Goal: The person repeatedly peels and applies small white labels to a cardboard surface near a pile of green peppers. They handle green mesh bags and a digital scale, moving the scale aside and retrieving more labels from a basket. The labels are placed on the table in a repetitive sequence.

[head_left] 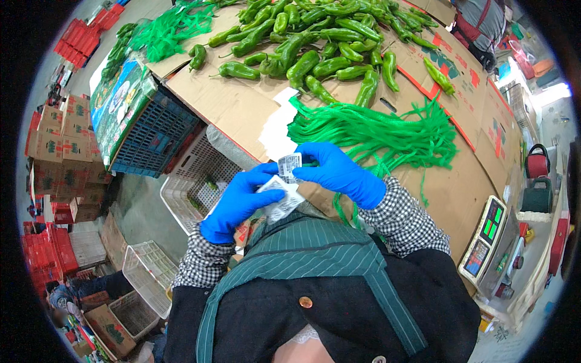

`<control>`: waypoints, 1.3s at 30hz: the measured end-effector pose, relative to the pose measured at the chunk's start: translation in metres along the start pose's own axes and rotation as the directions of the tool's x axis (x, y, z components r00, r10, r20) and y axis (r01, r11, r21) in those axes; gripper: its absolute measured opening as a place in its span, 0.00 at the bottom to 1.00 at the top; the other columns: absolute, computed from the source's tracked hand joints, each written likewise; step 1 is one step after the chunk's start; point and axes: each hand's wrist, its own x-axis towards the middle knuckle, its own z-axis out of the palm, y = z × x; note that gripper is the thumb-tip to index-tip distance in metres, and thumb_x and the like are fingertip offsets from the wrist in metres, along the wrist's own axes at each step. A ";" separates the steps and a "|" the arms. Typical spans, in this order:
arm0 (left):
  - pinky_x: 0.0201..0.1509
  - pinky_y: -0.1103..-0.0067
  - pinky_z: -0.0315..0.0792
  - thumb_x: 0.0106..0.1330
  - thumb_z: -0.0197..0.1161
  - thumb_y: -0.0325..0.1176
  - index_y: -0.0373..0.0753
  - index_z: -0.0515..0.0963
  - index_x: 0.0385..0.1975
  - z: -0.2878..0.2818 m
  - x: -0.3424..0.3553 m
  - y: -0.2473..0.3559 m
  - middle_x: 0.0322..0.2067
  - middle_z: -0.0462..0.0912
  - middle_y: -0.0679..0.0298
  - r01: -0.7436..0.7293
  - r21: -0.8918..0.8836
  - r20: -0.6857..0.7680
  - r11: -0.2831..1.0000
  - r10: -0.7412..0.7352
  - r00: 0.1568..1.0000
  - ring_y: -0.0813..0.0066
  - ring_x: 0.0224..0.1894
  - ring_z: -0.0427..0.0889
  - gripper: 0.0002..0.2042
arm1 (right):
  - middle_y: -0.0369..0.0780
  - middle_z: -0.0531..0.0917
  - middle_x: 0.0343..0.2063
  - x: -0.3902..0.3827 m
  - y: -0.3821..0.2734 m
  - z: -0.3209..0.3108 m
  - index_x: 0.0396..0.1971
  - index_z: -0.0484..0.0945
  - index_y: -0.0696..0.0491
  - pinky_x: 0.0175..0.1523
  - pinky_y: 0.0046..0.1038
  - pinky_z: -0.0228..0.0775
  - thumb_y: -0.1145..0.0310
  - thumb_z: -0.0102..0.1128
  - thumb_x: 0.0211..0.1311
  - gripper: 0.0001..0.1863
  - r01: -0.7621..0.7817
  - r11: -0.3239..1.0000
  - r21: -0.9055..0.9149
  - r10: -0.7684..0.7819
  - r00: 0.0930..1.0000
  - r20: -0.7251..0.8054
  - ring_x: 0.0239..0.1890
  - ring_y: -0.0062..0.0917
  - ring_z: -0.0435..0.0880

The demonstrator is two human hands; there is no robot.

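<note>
Both my hands wear blue gloves and meet close in front of my chest. My left hand (239, 202) holds a strip of white printed labels (279, 204) from below. My right hand (339, 171) pinches one small white label (290, 166) at the top of the strip. Just beyond my right hand lies a bundle of green net bags (375, 130) on flattened cardboard (230, 103). Farther off, a heap of long green peppers (315, 42) covers the cardboard.
A white plastic crate (193, 181) stands under the table edge beside a blue crate (151, 136). A digital scale (487, 239) sits at my right. Stacked cartons (57, 145) and red crates (48, 254) fill the left. Another person (481, 24) stands at the far end.
</note>
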 end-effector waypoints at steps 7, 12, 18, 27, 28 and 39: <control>0.41 0.80 0.72 0.55 0.65 0.25 0.34 0.80 0.35 0.025 0.005 -0.023 0.33 0.82 0.62 -0.140 0.109 -0.099 0.984 0.151 0.984 0.78 0.36 0.78 0.08 | 0.36 0.79 0.24 0.000 0.000 0.009 0.32 0.79 0.59 0.33 0.20 0.68 0.66 0.62 0.56 0.11 -0.024 0.999 -0.028 0.024 1.000 0.012 0.27 0.15 0.73; 0.40 0.80 0.72 0.55 0.65 0.26 0.34 0.80 0.37 0.025 0.002 -0.019 0.32 0.83 0.61 -0.063 0.193 -0.052 0.979 0.075 0.996 0.79 0.35 0.78 0.09 | 0.35 0.80 0.24 -0.004 0.006 0.014 0.33 0.80 0.59 0.35 0.20 0.68 0.67 0.62 0.57 0.10 -0.009 0.999 -0.050 0.003 0.992 -0.125 0.28 0.15 0.75; 0.43 0.78 0.72 0.59 0.61 0.30 0.33 0.78 0.41 -0.020 -0.036 -0.043 0.35 0.82 0.61 0.112 0.148 -0.173 0.983 -0.085 0.981 0.76 0.37 0.79 0.12 | 0.38 0.84 0.31 -0.056 -0.024 -0.090 0.39 0.81 0.56 0.41 0.24 0.72 0.63 0.61 0.57 0.13 -0.277 0.821 -0.498 0.458 0.841 0.288 0.35 0.19 0.80; 0.39 0.81 0.73 0.58 0.61 0.27 0.31 0.80 0.36 0.008 -0.024 -0.050 0.31 0.83 0.62 0.111 -0.074 -0.181 0.991 -0.122 0.976 0.79 0.33 0.79 0.09 | 0.43 0.80 0.28 -0.012 0.009 -0.020 0.36 0.78 0.53 0.40 0.32 0.71 0.61 0.62 0.51 0.14 0.009 0.818 -0.575 -0.087 0.990 -0.108 0.34 0.31 0.80; 0.37 0.81 0.72 0.58 0.62 0.28 0.31 0.80 0.35 0.010 -0.025 -0.051 0.29 0.83 0.63 0.127 -0.038 -0.179 0.991 -0.132 0.975 0.81 0.31 0.78 0.08 | 0.43 0.79 0.27 0.001 0.034 -0.009 0.36 0.77 0.52 0.39 0.35 0.70 0.62 0.61 0.51 0.14 0.140 0.719 -0.681 -0.296 0.948 -0.118 0.33 0.35 0.79; 0.43 0.80 0.72 0.61 0.62 0.33 0.31 0.77 0.41 0.018 -0.045 -0.044 0.37 0.81 0.59 0.197 -0.013 -0.045 0.980 -0.197 0.979 0.78 0.38 0.78 0.13 | 0.43 0.79 0.23 0.028 0.070 -0.001 0.32 0.79 0.53 0.30 0.34 0.68 0.64 0.62 0.50 0.11 0.168 0.456 -0.874 -0.499 0.862 -0.095 0.24 0.34 0.78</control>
